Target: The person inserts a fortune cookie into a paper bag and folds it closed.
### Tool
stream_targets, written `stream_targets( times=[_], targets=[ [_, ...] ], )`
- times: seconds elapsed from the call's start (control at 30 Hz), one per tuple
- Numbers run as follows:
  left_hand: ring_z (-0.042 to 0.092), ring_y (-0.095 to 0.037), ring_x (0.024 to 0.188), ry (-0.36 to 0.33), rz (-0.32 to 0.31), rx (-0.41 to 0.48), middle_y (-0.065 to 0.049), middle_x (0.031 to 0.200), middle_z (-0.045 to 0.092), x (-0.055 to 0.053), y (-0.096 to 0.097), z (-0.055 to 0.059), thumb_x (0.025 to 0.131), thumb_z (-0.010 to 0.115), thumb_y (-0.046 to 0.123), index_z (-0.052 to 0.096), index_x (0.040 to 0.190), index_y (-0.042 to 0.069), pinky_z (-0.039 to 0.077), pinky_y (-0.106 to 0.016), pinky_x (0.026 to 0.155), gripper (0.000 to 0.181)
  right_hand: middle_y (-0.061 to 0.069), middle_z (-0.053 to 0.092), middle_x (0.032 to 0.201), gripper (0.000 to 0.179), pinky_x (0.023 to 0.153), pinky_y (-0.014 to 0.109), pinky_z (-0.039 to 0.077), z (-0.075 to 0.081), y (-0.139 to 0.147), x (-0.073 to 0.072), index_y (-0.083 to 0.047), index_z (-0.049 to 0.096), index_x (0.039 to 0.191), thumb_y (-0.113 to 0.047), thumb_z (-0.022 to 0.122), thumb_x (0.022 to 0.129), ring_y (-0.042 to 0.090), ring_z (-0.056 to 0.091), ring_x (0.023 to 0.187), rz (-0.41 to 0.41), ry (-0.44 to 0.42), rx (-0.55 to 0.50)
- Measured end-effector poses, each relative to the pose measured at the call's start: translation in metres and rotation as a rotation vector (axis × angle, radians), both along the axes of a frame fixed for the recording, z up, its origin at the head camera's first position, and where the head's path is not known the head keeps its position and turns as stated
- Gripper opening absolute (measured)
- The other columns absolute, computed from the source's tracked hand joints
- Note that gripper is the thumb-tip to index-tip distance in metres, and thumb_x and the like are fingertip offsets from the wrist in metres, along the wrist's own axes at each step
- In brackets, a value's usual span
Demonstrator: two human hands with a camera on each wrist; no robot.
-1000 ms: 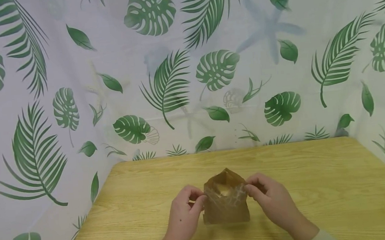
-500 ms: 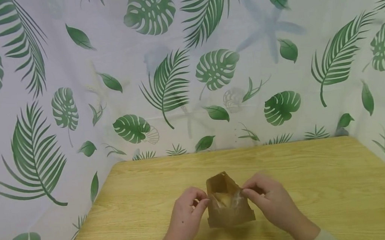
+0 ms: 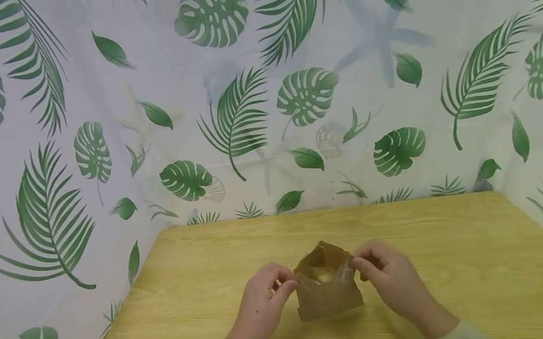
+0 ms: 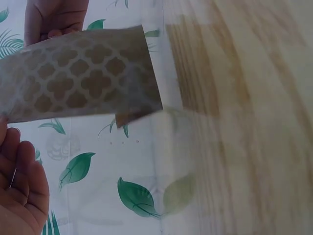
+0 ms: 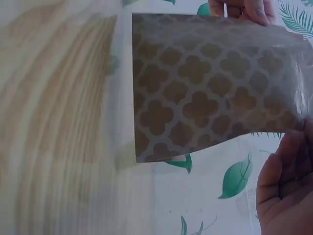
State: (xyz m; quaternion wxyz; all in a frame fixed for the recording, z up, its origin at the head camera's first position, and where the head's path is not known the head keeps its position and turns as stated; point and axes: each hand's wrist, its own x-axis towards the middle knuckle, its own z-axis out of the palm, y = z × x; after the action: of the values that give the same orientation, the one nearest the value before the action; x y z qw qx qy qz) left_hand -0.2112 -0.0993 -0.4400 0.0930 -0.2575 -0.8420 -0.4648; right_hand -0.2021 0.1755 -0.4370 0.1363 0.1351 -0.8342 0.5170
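A small brown paper bag [image 3: 329,299] with a pale lattice print [image 4: 80,73] stands upright between my hands, its mouth spread apart at the top. A lighter yellowish patch shows inside the mouth, too unclear to name. My left hand [image 3: 263,306] pinches the bag's left rim between thumb and fingers. At the opposite side, the thumb and fingers of my right hand [image 3: 398,287] grip the right rim. In the right wrist view the printed side [image 5: 195,88] faces the camera, with the right hand [image 5: 288,181] at its upper edge. The bag's base appears slightly above the tabletop.
Beneath the bag is a wood-grain table [image 3: 211,254], its far edge meeting a white cloth backdrop [image 3: 254,192] printed with green leaves. The same cloth hangs along the left and right sides.
The bag has shifted a little to the right. Its mouth narrowed and tilted half a second ago and is now spread wider, as my right hand moved right and slightly up.
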Motion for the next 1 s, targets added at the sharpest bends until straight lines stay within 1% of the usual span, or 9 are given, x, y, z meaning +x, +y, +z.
stream_targets(
  times=[0.17,0.27,0.37,0.5,0.6,0.67,0.73,0.87,1.0],
  targets=[
    [0.057,-0.009,0.083,-0.018,-0.002,0.0,0.012,0.094,0.061,0.003,0.003,0.001,0.101,0.062,0.034,0.065,0.094,0.024,0.051,-0.026,0.069,0.012,0.002,0.066,0.09,0.012,0.071,0.034,0.059,-0.001,-0.007,0.003,-0.013,0.067,0.098,-0.024,0.064,0.101,0.016,0.067,0.078,0.109,-0.023,-0.096],
    [0.057,-0.009,0.083,-0.021,-0.007,-0.002,0.013,0.093,0.061,0.004,0.003,0.001,0.102,0.061,0.034,0.064,0.094,0.024,0.051,-0.026,0.069,0.013,0.005,0.066,0.09,0.014,0.073,0.037,0.06,0.0,-0.009,0.004,-0.01,0.066,0.098,-0.023,0.063,0.102,0.018,0.069,0.079,0.136,-0.046,-0.138],
    [0.057,-0.009,0.084,-0.022,-0.014,-0.006,0.014,0.093,0.061,0.004,0.004,0.001,0.101,0.062,0.035,0.064,0.094,0.025,0.051,-0.027,0.071,0.012,0.006,0.066,0.088,0.015,0.073,0.039,0.06,-0.001,-0.01,0.005,-0.008,0.065,0.097,-0.022,0.062,0.103,0.018,0.068,0.079,0.16,-0.047,-0.146],
    [0.057,-0.008,0.085,-0.008,-0.024,-0.01,0.015,0.093,0.061,0.004,0.005,0.001,0.101,0.062,0.035,0.066,0.095,0.025,0.051,-0.027,0.071,0.012,0.005,0.066,0.086,0.014,0.073,0.037,0.06,0.0,-0.016,0.007,-0.007,0.064,0.094,-0.018,0.06,0.103,0.018,0.068,0.078,0.201,-0.019,-0.16],
    [0.057,-0.008,0.084,0.0,-0.029,-0.006,0.014,0.093,0.061,0.004,0.006,0.001,0.101,0.062,0.035,0.067,0.096,0.023,0.051,-0.026,0.07,0.013,0.005,0.066,0.085,0.015,0.073,0.036,0.06,0.0,-0.02,0.008,-0.006,0.064,0.094,-0.018,0.061,0.103,0.019,0.068,0.078,0.211,-0.023,-0.171],
    [0.057,-0.009,0.085,-0.001,-0.029,0.002,0.013,0.093,0.061,0.004,0.006,0.002,0.101,0.061,0.034,0.067,0.096,0.022,0.051,-0.027,0.07,0.014,0.004,0.065,0.085,0.015,0.073,0.036,0.06,-0.001,-0.019,0.008,-0.007,0.064,0.096,-0.02,0.061,0.103,0.018,0.067,0.078,0.188,-0.033,-0.158],
    [0.057,-0.009,0.085,-0.009,-0.017,0.015,0.013,0.095,0.062,0.004,0.006,0.002,0.102,0.061,0.033,0.066,0.096,0.022,0.051,-0.027,0.071,0.013,0.003,0.064,0.084,0.015,0.073,0.035,0.059,-0.002,-0.017,0.007,-0.009,0.064,0.097,-0.023,0.062,0.102,0.016,0.065,0.077,0.138,-0.044,-0.142],
    [0.059,-0.012,0.089,-0.035,0.009,0.05,0.01,0.1,0.061,0.004,0.004,0.003,0.103,0.059,0.029,0.063,0.098,0.022,0.052,-0.028,0.073,0.01,0.008,0.062,0.084,0.015,0.07,0.031,0.055,-0.003,-0.011,0.003,-0.012,0.064,0.099,-0.026,0.061,0.103,0.017,0.059,0.076,0.056,-0.037,-0.125],
    [0.059,-0.015,0.091,-0.07,0.011,0.073,0.007,0.102,0.06,0.002,0.002,0.002,0.106,0.055,0.029,0.059,0.102,0.019,0.052,-0.03,0.076,0.011,0.011,0.061,0.086,0.016,0.069,0.03,0.054,-0.003,-0.007,0.002,-0.008,0.062,0.101,-0.023,0.058,0.104,0.017,0.059,0.077,0.06,-0.023,-0.161]
  ],
)
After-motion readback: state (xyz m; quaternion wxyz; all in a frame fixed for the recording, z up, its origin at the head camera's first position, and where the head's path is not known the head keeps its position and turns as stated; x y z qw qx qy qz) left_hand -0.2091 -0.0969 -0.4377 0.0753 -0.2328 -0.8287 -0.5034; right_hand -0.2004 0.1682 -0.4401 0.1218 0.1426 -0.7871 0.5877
